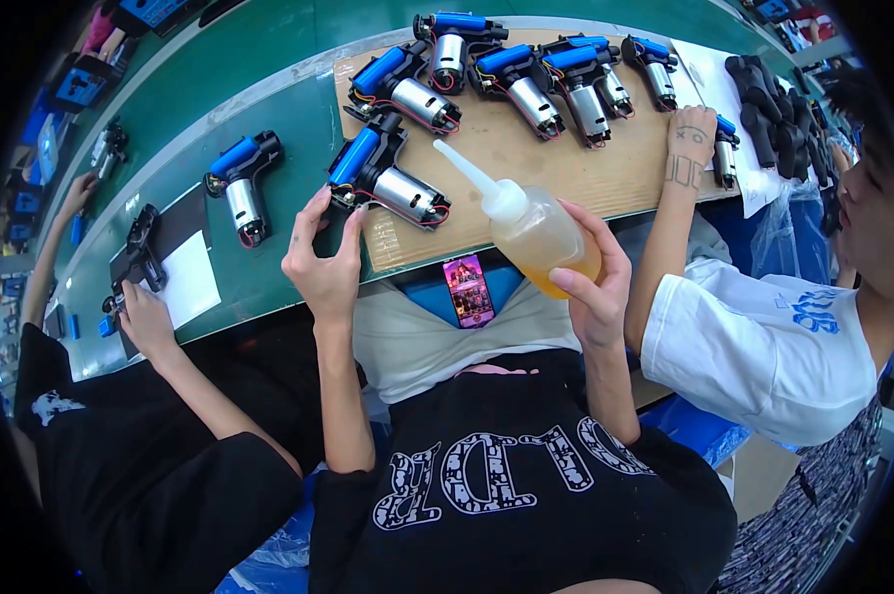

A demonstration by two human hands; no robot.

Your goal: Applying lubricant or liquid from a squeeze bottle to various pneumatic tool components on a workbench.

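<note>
My right hand (600,282) is wrapped around a translucent squeeze bottle (541,238) with a long white nozzle, part filled with amber liquid. The bottle leans, its nozzle pointing up and left over the cardboard. With thumb and fingertips, my left hand (325,262) grips the near end of a motor unit (368,163), which has a blue cylinder, a black frame, a silver motor and thin red wires. This unit rests at the left edge of the cardboard sheet (496,188). The nozzle tip is to the right of the unit, apart from it.
Several similar motor units (521,89) stand along the cardboard's far side; another motor unit (241,188) lies on the green table (298,109). A phone (468,292) rests on my lap. Co-workers' hands (690,139) are at both sides. Black parts (764,109) are piled at right.
</note>
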